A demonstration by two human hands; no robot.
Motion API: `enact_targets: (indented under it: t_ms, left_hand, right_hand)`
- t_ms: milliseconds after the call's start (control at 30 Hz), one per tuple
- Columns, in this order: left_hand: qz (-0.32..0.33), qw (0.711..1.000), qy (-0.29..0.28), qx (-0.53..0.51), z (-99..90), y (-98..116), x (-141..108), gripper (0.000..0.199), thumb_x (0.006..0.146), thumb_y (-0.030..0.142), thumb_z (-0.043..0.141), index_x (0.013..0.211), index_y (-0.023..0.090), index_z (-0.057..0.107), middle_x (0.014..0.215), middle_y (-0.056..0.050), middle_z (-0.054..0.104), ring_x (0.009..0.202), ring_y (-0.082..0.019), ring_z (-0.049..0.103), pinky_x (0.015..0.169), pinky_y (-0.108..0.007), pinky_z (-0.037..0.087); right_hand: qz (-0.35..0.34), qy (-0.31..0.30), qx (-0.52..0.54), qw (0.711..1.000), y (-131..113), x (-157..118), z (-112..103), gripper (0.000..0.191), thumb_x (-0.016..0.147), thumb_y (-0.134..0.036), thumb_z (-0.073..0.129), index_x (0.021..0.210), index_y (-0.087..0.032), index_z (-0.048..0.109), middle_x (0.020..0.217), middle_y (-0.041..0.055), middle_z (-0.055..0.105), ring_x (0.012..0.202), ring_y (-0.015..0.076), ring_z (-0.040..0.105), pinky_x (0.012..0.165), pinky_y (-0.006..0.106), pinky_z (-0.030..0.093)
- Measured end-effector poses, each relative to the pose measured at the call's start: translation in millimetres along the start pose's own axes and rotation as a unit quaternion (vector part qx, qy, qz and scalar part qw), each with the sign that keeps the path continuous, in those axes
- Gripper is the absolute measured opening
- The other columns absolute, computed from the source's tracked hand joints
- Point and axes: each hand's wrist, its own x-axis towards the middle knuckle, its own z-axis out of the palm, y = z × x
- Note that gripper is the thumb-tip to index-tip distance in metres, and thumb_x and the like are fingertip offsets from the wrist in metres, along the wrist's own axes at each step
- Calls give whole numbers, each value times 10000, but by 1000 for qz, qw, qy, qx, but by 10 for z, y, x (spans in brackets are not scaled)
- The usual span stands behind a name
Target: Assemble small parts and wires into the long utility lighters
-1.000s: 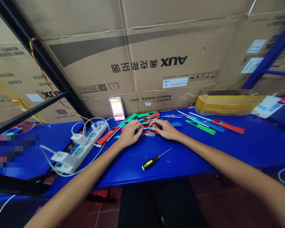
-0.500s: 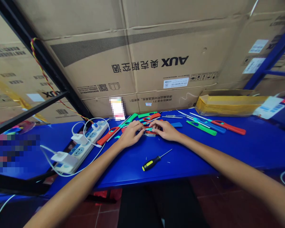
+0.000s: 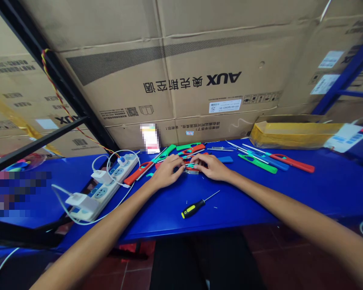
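Observation:
My left hand [image 3: 170, 170] and my right hand [image 3: 213, 167] face each other low over the blue table, fingers curled inward. A small teal part [image 3: 191, 165] lies between them, pinched by my right fingertips. My left thumb and fingers close on something too small to make out. Under and behind the hands lie pieces of stick lighters, among them a red lighter shell [image 3: 191, 151], a green shell [image 3: 189, 146] and a blue shell [image 3: 226, 159]. Nearer to me rests a black-and-yellow screwdriver [image 3: 193, 209], with tiny pin-like bits around it.
A white power strip [image 3: 107, 189] with chargers and cables stands at left, beside a red stick lighter [image 3: 137, 174]. To the right lie a red lighter [image 3: 293, 162] and a green shell [image 3: 258, 164]. Behind are a taped carton [image 3: 290, 135] and a large cardboard box [image 3: 187, 52].
Both hands stay almost in place; my right fingers have shifted slightly at the small teal part. The whole view has moved a little.

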Motion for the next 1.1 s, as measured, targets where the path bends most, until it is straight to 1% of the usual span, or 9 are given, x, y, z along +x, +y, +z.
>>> enact_targets:
  t_ms: [200, 367, 600, 933, 1100]
  left_hand:
    - [0, 1000, 4, -10, -11, 24, 2, 231, 1082, 307, 514, 918, 214, 646, 917, -56, 687, 882, -235, 602, 837, -398, 476]
    - [4, 1000, 0, -9, -17, 38, 4, 240, 1095, 309, 498, 935, 214, 649, 914, -56, 676, 885, -237, 594, 835, -392, 473]
    - [2, 1000, 2, -15, -24, 52, 3, 240, 1090, 302, 504, 919, 210, 645, 902, -57, 670, 869, -233, 587, 830, -387, 470]
    - [-1, 1000, 5, -20, -7, 37, -1, 217, 1086, 319, 534, 960, 202, 667, 903, -50, 669, 878, -223, 600, 827, -362, 466]
    - [9, 1000, 15, -16, -14, 47, -4, 182, 1085, 298, 543, 1021, 202, 684, 882, -38, 656, 861, -215, 601, 814, -345, 460]
  right_hand:
    - [-7, -3, -9, 1000, 0, -3, 1, 130, 1021, -245, 640, 1143, -226, 681, 851, 10, 708, 744, 187, 667, 734, 310, 528]
    - [-7, -6, -12, 1000, -15, -6, -1, 134, 1032, -258, 632, 1153, -229, 682, 867, 16, 715, 747, 187, 664, 725, 308, 519]
    - [-17, -6, -17, 1000, -23, -11, 5, 133, 1026, -217, 628, 1147, -219, 683, 879, 21, 715, 753, 182, 657, 734, 304, 515]
    - [-34, -2, -16, 999, -24, -14, 13, 148, 1023, -199, 623, 1156, -212, 687, 916, 36, 729, 761, 181, 662, 734, 300, 520]
    - [-35, 0, -18, 999, -17, -12, 8, 151, 1024, -198, 624, 1160, -214, 688, 905, 31, 728, 765, 183, 669, 738, 305, 527]
